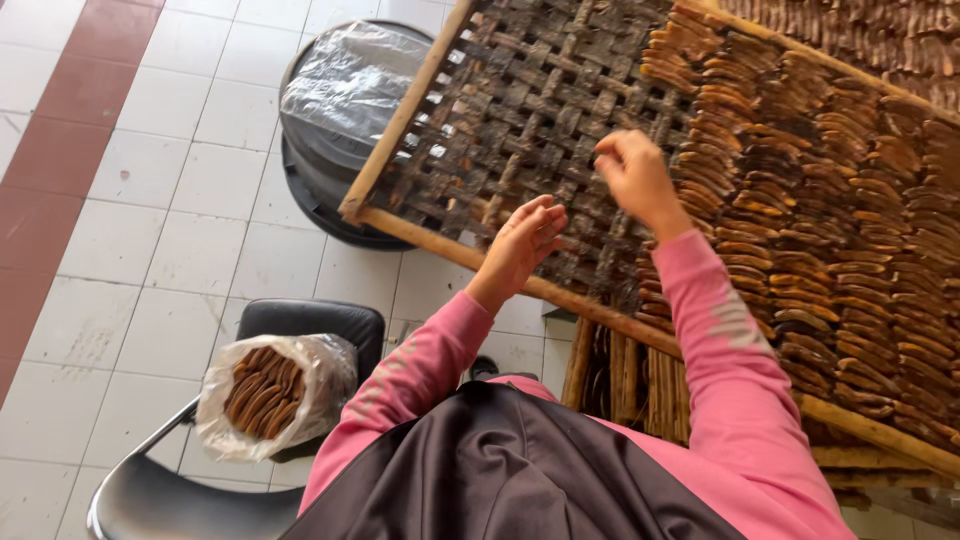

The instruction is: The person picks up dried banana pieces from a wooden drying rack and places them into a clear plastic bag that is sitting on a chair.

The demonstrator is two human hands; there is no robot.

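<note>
rack: a woven bamboo drying rack (520, 110) is seen tilted over the tiled floor (170, 200), framed by pale poles.
slices: brown dried slices (820, 200) are laid in overlapping rows across the right part of the rack; the left part is bare weave.
left hand (522, 240): held open, fingers loosely spread, just above the rack's lower edge; nothing is gripped.
right hand (632, 172): fingertips are pinched together over the bare weave beside the slices; whether a slice is held cannot be told.
progress: roughly two thirds of the visible rack is judged covered, one third left bare.
bag: a clear plastic bag (270, 395) of slices is rested on a black chair (180, 490).
bin: a lined black bin (340, 110) is partly hidden under the rack's corner.
</note>
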